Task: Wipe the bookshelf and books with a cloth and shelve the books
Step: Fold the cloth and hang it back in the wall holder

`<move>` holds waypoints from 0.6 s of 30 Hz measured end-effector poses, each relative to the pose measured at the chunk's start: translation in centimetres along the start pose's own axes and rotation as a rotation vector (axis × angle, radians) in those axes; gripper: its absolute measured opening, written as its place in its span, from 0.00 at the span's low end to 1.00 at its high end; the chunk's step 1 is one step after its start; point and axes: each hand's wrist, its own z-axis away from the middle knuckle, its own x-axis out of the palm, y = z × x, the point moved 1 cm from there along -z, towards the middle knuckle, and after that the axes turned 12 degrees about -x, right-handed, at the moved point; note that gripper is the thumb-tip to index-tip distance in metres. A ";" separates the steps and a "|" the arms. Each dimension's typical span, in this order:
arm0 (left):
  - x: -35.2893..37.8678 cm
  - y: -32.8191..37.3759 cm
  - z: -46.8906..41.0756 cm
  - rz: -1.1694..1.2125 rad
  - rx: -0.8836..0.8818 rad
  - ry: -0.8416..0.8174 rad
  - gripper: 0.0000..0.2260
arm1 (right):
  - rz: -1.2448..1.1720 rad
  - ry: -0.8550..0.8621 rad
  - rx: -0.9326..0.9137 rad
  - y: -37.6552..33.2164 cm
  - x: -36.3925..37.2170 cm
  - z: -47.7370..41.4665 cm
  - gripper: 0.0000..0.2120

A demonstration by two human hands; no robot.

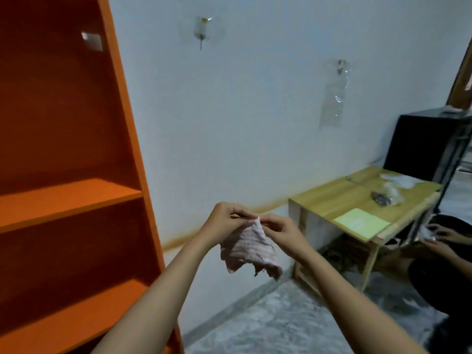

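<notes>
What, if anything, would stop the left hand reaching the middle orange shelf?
Likely nothing: yes. The left hand pinches the cloth just beside the bookcase, and only open air separates it from the shelf.

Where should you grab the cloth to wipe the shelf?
Probably grab the cloth at its hanging middle, coming from the right and bunching it into the palm. The left hand and right hand pinch only its top corner, so it dangles limp. A bunched wad would press flat on the shelf.
</notes>
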 end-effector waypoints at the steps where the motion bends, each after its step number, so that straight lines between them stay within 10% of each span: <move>1: 1.3 0.8 -2.2 -0.005 0.013 -0.004 0.07 | -0.009 0.000 0.004 1.1 -2.3 -0.8 0.08; 18: 10.0 3.8 -24.9 -0.155 0.050 -0.052 0.06 | 0.182 0.162 -0.032 10.6 -21.0 -16.6 0.09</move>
